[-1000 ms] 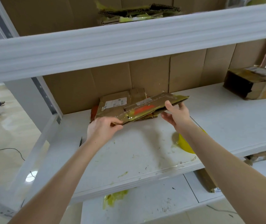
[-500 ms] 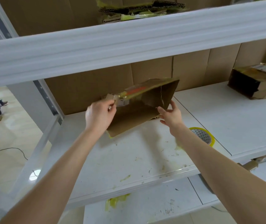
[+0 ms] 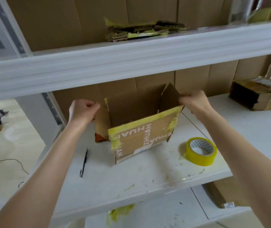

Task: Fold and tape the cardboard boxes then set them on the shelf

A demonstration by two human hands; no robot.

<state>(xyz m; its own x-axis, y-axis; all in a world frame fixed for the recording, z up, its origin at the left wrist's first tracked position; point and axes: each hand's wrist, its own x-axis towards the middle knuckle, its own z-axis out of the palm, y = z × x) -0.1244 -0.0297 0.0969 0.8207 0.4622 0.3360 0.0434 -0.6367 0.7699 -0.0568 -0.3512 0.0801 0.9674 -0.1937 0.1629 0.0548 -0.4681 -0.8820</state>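
A brown cardboard box (image 3: 141, 137) with yellow tape remains and white lettering stands opened up on the white middle shelf (image 3: 131, 181). My left hand (image 3: 82, 111) grips its left flap with curled fingers. My right hand (image 3: 195, 102) grips the right flap at the box's far right corner. The box's top is open toward me. A roll of yellow tape (image 3: 200, 151) lies on the shelf to the right of the box. A taped-up box (image 3: 259, 94) sits at the far right of the same shelf.
A black pen (image 3: 83, 162) lies on the shelf left of the box. Flattened cardboard pieces (image 3: 144, 30) rest on the upper shelf behind its thick white beam (image 3: 131, 63). Cardboard sheets line the back. A lower shelf holds tape scraps (image 3: 120, 213).
The flattened box was lifted off the shelf, turned and pulled open into a box shape. Both hands moved apart to its side flaps. The pen came into view.
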